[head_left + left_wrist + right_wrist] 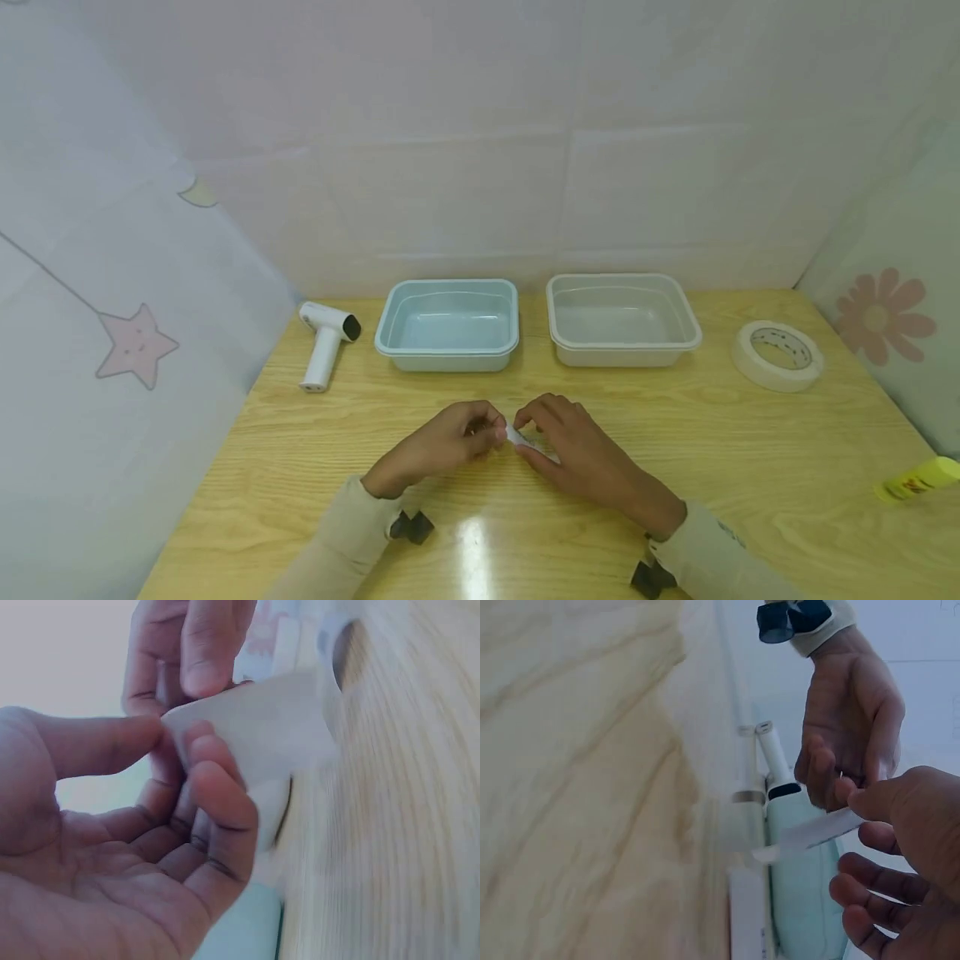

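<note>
Over the middle of the table, both hands hold a small white piece of paper (262, 727). My left hand (442, 446) pinches one corner of it between thumb and fingertip, the other fingers curled beside it. From the other side my right hand (588, 458) pinches the same end by thumb and index finger, its remaining fingers loosely bent. Faint dark print runs along the strip (817, 831) in the right wrist view. In the head view the hands cover much of the paper.
Behind the hands stand a light blue plastic container (453, 362) and a white one (618, 357). A white T-shaped device (324, 346) with a dark end lies at left. Farther right are a roll of masking tape (776, 379) and a yellow glue stick (918, 479).
</note>
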The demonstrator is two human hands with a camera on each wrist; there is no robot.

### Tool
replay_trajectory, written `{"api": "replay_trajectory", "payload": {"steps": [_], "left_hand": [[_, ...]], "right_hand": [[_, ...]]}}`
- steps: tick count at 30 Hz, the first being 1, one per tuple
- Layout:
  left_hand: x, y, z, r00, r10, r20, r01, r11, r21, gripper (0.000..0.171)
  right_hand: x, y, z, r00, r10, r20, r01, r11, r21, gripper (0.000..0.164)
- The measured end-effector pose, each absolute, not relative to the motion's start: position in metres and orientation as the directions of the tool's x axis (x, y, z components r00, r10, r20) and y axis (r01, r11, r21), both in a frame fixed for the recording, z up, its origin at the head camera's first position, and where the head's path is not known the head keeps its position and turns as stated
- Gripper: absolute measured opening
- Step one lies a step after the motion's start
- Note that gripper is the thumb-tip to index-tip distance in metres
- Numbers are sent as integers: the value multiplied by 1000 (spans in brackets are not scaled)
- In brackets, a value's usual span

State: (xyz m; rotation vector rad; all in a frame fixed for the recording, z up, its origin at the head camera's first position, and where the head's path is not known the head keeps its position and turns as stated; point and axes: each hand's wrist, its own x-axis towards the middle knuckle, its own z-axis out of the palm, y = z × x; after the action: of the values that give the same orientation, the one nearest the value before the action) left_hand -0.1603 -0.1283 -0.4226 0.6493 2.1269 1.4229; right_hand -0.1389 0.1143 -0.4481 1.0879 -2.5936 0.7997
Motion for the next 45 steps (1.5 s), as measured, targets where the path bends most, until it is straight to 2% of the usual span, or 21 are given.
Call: {"api": "replay_trajectory", "payload": {"steps": [8, 20, 27, 33, 40, 45], "left_hand": [[-156, -124, -412, -759, 643, -101, 52, 215, 975, 18], [-153, -122, -412, -756, 649, -80, 76, 210, 975, 13], [-150, -121, -408, -751, 659, -42, 153, 236, 960, 11], [-147, -120, -406, -754, 657, -31, 191, 264, 946, 7], [-150, -119, -408, -762, 648, -7, 166, 207, 964, 10], [-151, -119, -411, -765, 643, -4, 111, 138, 984, 16]], "right_hand": [[-129, 109, -434, -687, -569, 452, -721, 457, -520, 24], [-125, 107, -430, -656, -561, 505, -752, 429, -501, 22], [-126, 108, -427, -702, -530, 476, -700, 391, -598, 11], [-129, 110, -427, -709, -528, 467, -680, 339, -650, 7], [-131, 115, -424, -791, -481, 377, -558, 314, -768, 7], [-135, 117, -424, -760, -492, 425, -576, 207, -791, 16]]}}
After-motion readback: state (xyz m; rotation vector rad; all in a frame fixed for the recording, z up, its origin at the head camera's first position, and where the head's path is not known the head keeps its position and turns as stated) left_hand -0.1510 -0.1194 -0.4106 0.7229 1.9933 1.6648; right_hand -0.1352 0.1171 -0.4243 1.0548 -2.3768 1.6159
